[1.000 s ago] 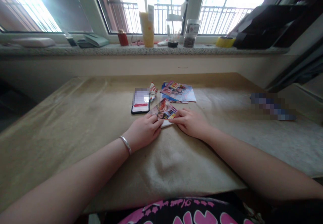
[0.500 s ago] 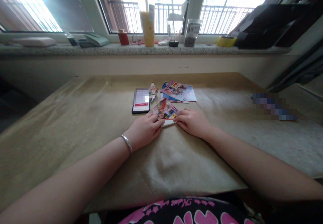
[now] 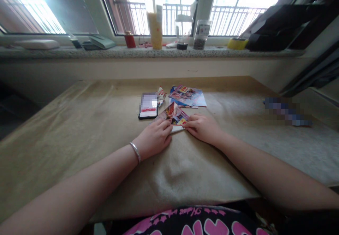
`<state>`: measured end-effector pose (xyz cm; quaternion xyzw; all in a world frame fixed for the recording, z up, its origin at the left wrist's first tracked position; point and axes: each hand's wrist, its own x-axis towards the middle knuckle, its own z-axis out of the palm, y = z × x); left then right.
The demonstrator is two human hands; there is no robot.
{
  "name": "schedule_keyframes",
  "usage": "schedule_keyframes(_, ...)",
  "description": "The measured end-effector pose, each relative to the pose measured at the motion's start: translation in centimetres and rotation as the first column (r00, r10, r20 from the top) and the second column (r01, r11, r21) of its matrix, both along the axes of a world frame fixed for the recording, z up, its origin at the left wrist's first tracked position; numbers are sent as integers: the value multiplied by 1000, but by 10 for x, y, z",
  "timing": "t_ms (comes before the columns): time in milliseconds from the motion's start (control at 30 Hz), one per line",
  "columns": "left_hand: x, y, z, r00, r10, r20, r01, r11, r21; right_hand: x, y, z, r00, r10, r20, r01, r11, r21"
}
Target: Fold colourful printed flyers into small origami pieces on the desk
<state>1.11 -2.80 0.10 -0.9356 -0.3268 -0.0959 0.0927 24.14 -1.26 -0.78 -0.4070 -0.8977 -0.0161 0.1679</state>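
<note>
A colourful printed paper sheet (image 3: pixel 173 115) lies on the brown table cover (image 3: pixel 79 122), partly folded with a white edge showing. My left hand (image 3: pixel 154 138), with a silver bracelet at the wrist, pinches the sheet's near left edge, fingers curled onto it. My right hand (image 3: pixel 203 128) presses and pinches the sheet's right side, fingers together. Both hands rest on the table.
A phone (image 3: pixel 148 105) with a lit screen lies just left of the sheet. More printed sheets (image 3: pixel 188 96) and a crumpled scrap (image 3: pixel 161 95) lie behind. The windowsill holds a tall yellow drink cup (image 3: pixel 155 23), a red cup (image 3: pixel 130 40), a jar (image 3: pixel 200 34) and a black case (image 3: pixel 278 26).
The hands and the sheet stay almost where they were; the sheet's far corner has lifted slightly as the fingers shifted along its edge.
</note>
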Motion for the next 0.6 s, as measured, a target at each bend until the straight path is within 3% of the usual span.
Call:
schedule_keyframes(200,0,-1,1,1000,22,-21,-24,998,-66,3,-1,4,1000,-16,16,17,999,-37)
schedule_keyframes(600,-2,1,-5,1000,23,-4,-23,999,-27,17,4,5,1000,12,1,-12,996,-91)
